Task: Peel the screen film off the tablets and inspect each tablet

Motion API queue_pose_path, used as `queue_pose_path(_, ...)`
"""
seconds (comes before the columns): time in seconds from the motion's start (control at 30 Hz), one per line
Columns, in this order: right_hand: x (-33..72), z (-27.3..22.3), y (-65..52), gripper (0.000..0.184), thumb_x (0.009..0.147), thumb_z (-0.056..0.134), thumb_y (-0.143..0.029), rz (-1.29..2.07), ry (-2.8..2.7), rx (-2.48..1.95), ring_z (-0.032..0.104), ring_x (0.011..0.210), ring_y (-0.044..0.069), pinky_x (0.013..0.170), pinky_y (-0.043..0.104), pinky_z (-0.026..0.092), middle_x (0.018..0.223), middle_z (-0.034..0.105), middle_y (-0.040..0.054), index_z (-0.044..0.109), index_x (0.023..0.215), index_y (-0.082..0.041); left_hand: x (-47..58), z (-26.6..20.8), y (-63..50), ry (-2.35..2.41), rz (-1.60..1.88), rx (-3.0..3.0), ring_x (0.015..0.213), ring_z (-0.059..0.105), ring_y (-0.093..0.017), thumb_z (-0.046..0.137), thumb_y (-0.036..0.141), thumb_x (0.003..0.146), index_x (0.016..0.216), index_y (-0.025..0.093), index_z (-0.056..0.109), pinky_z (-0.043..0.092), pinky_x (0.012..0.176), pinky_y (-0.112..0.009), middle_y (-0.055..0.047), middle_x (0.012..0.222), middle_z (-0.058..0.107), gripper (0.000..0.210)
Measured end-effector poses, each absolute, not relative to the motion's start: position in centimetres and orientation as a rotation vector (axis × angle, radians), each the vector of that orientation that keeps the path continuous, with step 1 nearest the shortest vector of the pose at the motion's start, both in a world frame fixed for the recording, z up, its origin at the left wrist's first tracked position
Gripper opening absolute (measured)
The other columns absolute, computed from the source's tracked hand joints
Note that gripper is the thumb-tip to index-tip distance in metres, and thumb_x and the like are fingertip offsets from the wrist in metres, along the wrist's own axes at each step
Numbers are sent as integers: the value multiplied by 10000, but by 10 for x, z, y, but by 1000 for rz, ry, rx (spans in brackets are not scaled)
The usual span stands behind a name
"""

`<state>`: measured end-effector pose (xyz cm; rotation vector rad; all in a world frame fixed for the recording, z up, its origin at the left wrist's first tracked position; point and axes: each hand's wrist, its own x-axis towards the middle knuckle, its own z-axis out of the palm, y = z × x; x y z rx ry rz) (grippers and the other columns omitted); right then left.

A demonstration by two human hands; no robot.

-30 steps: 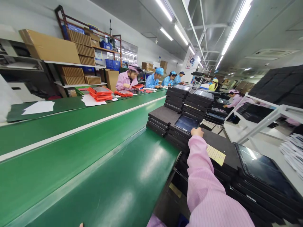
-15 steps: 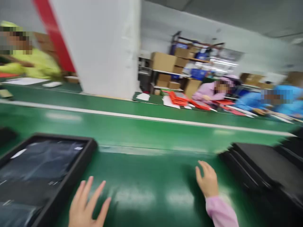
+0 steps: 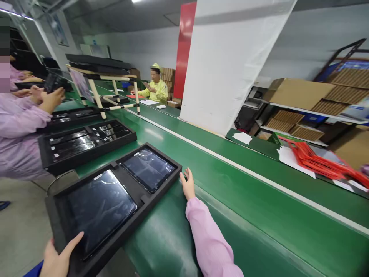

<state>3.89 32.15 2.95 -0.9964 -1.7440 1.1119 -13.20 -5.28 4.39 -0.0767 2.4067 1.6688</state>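
A black foam tray (image 3: 131, 227) lies at an angle, its near left part reaching past the green table's edge. In its two recesses lie flat glossy dark panels in clear film, a larger panel (image 3: 100, 207) and a smaller panel (image 3: 148, 167). My left hand (image 3: 57, 256) grips the tray's near left corner, thumb over the rim and the other fingers mostly hidden. At the far right corner, my right hand (image 3: 188, 185) is beside the rim with fingers apart; whether it touches the tray I cannot tell.
Another black tray (image 3: 89, 144) with wrapped items lies beyond. A co-worker in a pink sleeve (image 3: 23, 115) stands at left, holding a dark object. A pipe-frame rack (image 3: 98, 102) stands on the table. A person in yellow (image 3: 157, 90) sits behind, left of a white pillar (image 3: 225, 65).
My view has swung left, bringing the whole tray into sight. My left hand has gone from open above the table to the tray's corner; my right hand has come beside its far corner.
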Motion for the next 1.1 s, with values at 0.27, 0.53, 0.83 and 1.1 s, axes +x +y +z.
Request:
queue_pose_path(0.27,8,50,331,284,855,679,-418,1240,-1728,-970,646,920,205,904,408,505,963,689,41,616,983,-172,-109,55,-44,1795,2015,-509,856,756,-286,774,368,654,1211,412,657,648,787,-465,126,809,773,571)
queue_pose_path(0.53,122,52,277,387,701,682,-477,1130,-1643,-1143,634,962,291,900,400,481,950,689,47,583,976,-223,-128,47,-63,1955,1798,-302,1314,553,-323,763,399,635,1161,337,694,414,1149,-468,75,1049,772,534)
queue_pose_path(0.83,330,38,201,654,674,661,-575,806,-1224,-1586,581,1131,358,1011,484,430,1183,615,115,507,1193,-207,-70,59,37,1831,1463,489,1344,523,-323,726,468,672,1460,174,481,400,1158,-402,-88,1456,566,876)
queue_pose_path(1.1,375,44,84,715,703,679,-556,569,-858,-1838,483,1360,412,1163,553,369,1448,546,94,548,1359,-301,-51,75,130,1509,1187,865,1352,506,-341,699,345,651,1476,132,458,432,1123,-417,-117,1463,556,885)
